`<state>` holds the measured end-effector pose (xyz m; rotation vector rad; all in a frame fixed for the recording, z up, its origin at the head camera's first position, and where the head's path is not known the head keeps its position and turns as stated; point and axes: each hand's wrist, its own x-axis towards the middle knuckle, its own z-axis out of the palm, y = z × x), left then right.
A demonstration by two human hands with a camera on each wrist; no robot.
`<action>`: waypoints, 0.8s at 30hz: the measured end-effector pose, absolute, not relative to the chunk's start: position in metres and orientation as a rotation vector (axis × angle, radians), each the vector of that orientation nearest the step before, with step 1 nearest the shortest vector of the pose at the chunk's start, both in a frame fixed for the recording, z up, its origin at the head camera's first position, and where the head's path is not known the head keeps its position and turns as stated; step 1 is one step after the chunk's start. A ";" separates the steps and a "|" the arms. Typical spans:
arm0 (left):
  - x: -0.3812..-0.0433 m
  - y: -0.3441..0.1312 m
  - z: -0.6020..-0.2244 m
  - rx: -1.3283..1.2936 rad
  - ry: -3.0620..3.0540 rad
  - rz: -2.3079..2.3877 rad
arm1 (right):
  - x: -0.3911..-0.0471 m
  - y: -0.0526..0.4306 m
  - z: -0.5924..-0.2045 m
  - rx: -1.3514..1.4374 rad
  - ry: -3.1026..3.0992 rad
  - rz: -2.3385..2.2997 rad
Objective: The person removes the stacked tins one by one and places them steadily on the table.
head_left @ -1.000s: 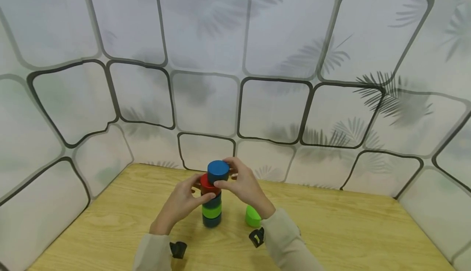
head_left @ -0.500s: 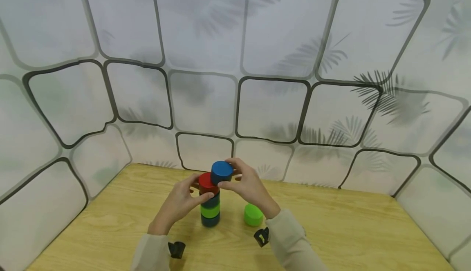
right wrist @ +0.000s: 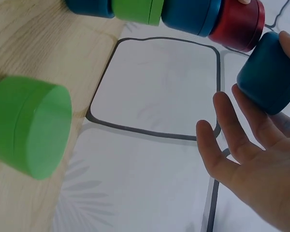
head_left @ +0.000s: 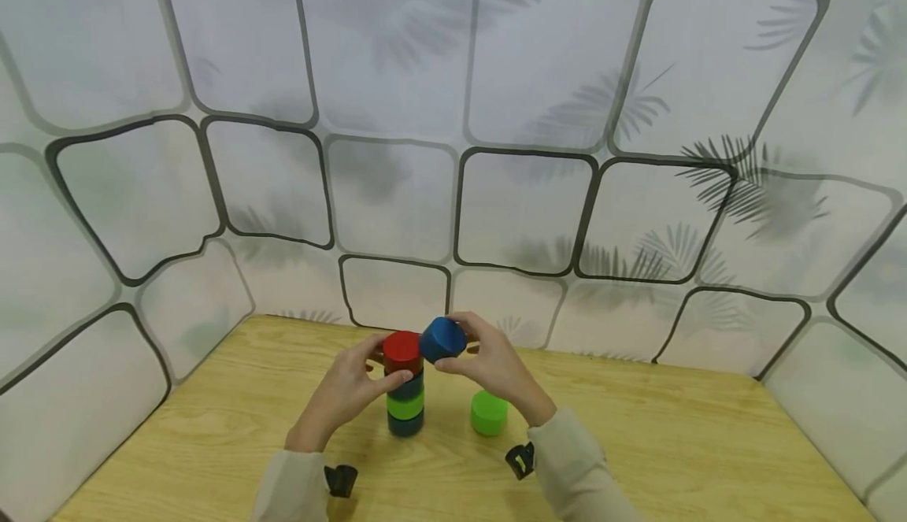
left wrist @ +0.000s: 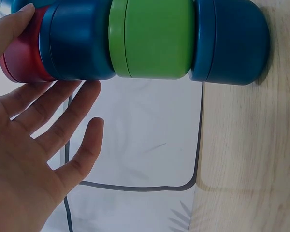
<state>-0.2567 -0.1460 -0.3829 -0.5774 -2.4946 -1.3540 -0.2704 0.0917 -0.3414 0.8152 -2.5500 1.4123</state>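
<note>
From my head, I pinch the blue canister in my right hand, just beside the red canister my left hand grips. At my left wrist, the stack stands upright. At my right, the blue canister's axis tilts; its lid end I can't tell.

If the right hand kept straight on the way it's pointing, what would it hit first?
Probably the red canister, and the tilted blue canister in the grip of the right hand would lead into it. Depth is unclear: I can't tell whether the two canisters touch now.
</note>
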 end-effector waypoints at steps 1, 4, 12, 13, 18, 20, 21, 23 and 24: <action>-0.257 -0.146 -0.383 -0.575 -2.495 -1.355 | -0.270 0.094 -0.341 0.815 -2.554 1.402; -0.257 -0.146 -0.384 -0.569 -2.498 -1.358 | -0.271 0.099 -0.342 0.825 -2.553 1.372; -0.256 -0.146 -0.384 -0.567 -2.504 -1.358 | -0.272 0.112 -0.346 0.814 -2.580 1.319; -0.256 -0.147 -0.384 -0.567 -2.504 -1.356 | -0.273 0.113 -0.346 0.813 -2.584 1.315; -0.256 -0.147 -0.384 -0.571 -2.499 -1.352 | -0.272 0.118 -0.348 0.812 -2.602 1.273; -0.256 -0.147 -0.384 -0.572 -2.496 -1.352 | -0.271 0.121 -0.348 0.809 -2.611 1.257; -0.256 -0.147 -0.384 -0.573 -2.495 -1.352 | -0.271 0.122 -0.348 0.806 -2.615 1.252; -0.256 -0.146 -0.384 -0.574 -2.495 -1.350 | -0.270 0.125 -0.348 0.791 -2.625 1.247; -0.256 -0.146 -0.384 -0.574 -2.496 -1.349 | -0.270 0.126 -0.348 0.784 -2.627 1.245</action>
